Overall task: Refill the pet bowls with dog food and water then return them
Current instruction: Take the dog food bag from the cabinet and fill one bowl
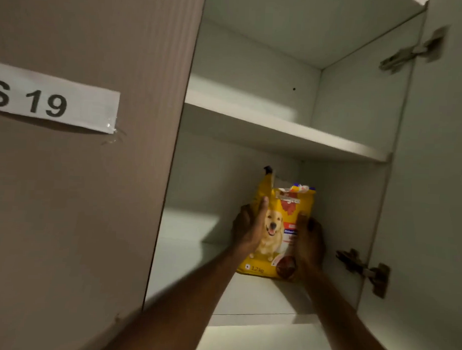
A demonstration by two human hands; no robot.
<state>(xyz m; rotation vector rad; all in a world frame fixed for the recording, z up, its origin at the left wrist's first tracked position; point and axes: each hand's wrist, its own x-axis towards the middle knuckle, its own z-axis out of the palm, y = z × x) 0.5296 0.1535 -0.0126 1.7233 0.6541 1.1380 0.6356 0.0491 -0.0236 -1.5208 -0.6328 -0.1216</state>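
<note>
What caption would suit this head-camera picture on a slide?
Both hands, left and right, grip a yellow dog food bag on the lower shelf of an open cupboard.

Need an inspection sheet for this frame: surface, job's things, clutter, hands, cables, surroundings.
Surface: white lower shelf inside an open cabinet, dimly lit.
Job's things: yellow dog food bag, upright on the lower shelf, top torn open; pet bowls not in view.
Clutter: nothing seen; upper shelf shows nothing on it.
Hands: left hand grips the bag's left side, right hand its right side.
Cables: nothing seen.
Surroundings: closed door with label "S 19" at left; open door with two hinges at right.
</note>
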